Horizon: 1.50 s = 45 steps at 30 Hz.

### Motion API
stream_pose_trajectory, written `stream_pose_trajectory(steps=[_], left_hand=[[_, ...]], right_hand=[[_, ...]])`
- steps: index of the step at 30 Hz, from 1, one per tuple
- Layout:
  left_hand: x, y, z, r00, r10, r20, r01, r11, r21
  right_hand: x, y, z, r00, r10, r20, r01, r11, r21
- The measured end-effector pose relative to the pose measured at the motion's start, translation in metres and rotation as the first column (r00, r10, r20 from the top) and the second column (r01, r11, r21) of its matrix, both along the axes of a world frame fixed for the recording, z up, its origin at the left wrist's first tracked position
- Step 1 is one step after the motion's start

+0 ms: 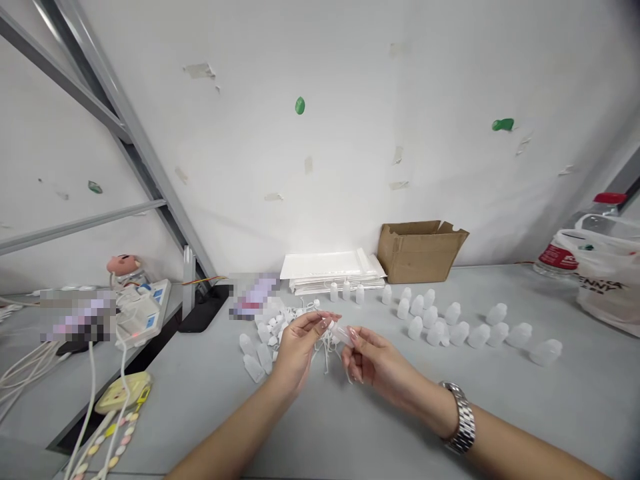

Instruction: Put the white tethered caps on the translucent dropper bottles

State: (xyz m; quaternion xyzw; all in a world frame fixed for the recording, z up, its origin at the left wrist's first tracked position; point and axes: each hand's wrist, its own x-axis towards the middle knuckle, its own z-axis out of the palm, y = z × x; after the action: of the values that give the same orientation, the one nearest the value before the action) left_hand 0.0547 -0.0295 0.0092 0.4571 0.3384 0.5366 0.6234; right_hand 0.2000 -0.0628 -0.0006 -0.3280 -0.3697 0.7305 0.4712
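My left hand point(299, 347) is raised over the grey table point(350, 427), its fingers pinched on a small white cap with thin white strings hanging from it. My right hand point(373, 363), with a metal watch on the wrist, pinches a small translucent plastic bottle point(341, 333) right beside the left fingertips. Just behind the hands lies a pile of small white caps and strings point(285, 319). Left of my left hand lie a few empty bottles point(255, 357) on their sides. Several finished white bottles point(440, 323) stand in rows to the right.
A stack of white sheets point(333, 270) and an open cardboard box point(419, 250) sit against the wall. A plastic bag point(607, 280) and a red-capped bottle point(575, 243) are at far right. Power strips, cables and a small figure point(125, 267) crowd the left side.
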Motion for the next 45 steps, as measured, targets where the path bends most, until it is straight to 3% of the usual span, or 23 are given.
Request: stream_pose_trajectory(steps=[3, 10, 17, 19, 24, 26, 29, 31, 36, 38, 42, 45], left_hand=[[0.0, 0.002, -0.001, 1.0, 0.004, -0.003, -0.004, 1.0, 0.003], [0.003, -0.002, -0.003, 1.0, 0.005, -0.011, -0.005, 1.0, 0.011], [0.001, 0.003, -0.006, 0.998, 0.052, 0.023, -0.052, 0.998, -0.036], [0.0, 0.004, -0.006, 0.999, 0.038, 0.02, -0.037, 0.999, -0.034], [-0.001, 0.002, -0.002, 1.0, 0.012, 0.019, -0.012, 1.0, -0.007], [0.0, 0.001, -0.001, 1.0, 0.021, 0.015, -0.021, 1.0, -0.002], [0.001, 0.0, 0.0, 0.999, 0.043, -0.012, -0.043, 0.999, -0.006], [0.001, 0.0, 0.0, 0.999, 0.038, -0.026, -0.038, 0.999, 0.001], [0.0, -0.002, 0.003, 1.0, -0.015, -0.009, 0.016, 1.0, 0.025], [0.0, -0.002, 0.004, 1.0, -0.023, -0.012, 0.023, 0.999, 0.032], [0.0, 0.0, 0.003, 0.999, 0.049, -0.02, -0.049, 0.998, 0.03], [-0.001, 0.002, 0.002, 0.997, 0.071, -0.024, -0.07, 0.997, 0.028]], right_hand=[[0.0, -0.001, 0.001, 1.0, -0.019, 0.013, 0.019, 1.0, 0.012], [0.003, 0.002, 0.0, 0.993, 0.066, 0.102, -0.06, 0.996, -0.062], [0.0, 0.001, -0.002, 0.966, -0.103, 0.235, 0.073, 0.988, 0.133], [0.0, 0.002, -0.003, 0.966, -0.082, 0.244, 0.045, 0.987, 0.154], [0.0, 0.002, -0.001, 0.967, 0.044, 0.251, -0.061, 0.996, 0.061], [0.001, 0.002, 0.0, 0.95, -0.021, 0.311, -0.02, 0.992, 0.126], [0.001, 0.002, -0.002, 0.907, -0.214, 0.363, 0.115, 0.954, 0.276], [0.002, 0.002, -0.003, 0.898, -0.255, 0.36, 0.145, 0.942, 0.304], [0.004, 0.003, -0.002, 0.979, 0.112, 0.168, -0.129, 0.988, 0.09], [0.004, 0.004, -0.001, 0.98, 0.144, 0.137, -0.153, 0.987, 0.052], [0.003, 0.005, 0.002, 0.97, -0.063, 0.236, 0.027, 0.988, 0.152], [0.003, 0.005, 0.003, 0.947, -0.133, 0.294, 0.074, 0.976, 0.203]])
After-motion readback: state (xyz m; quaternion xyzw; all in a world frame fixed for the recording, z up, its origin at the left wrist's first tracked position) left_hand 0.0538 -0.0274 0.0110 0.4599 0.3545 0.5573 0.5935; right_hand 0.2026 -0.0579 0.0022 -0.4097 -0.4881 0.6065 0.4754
